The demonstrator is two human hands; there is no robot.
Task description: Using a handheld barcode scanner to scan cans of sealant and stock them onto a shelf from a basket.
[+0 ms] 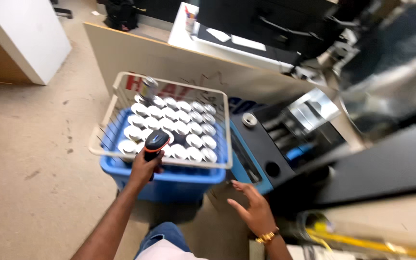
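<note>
My left hand point(145, 169) grips a black handheld scanner point(156, 142) with an orange band, held over the near edge of a white wire basket point(103, 126). The basket sits in a blue plastic bin point(179, 183) and holds several rows of silver cans point(179, 124) seen from above. One can point(149, 87) stands taller at the basket's far left. My right hand point(252, 208) hovers open with fingers spread, to the right of the bin and near a dark machine point(266, 149). A gold bracelet point(266, 236) is on that wrist.
A beige board point(136, 58) stands behind the basket. A white cabinet point(30, 33) is at the far left on the speckled floor point(30, 159). A black and blue machine with a round opening and a counter fill the right side. A yellow item point(362, 243) lies at bottom right.
</note>
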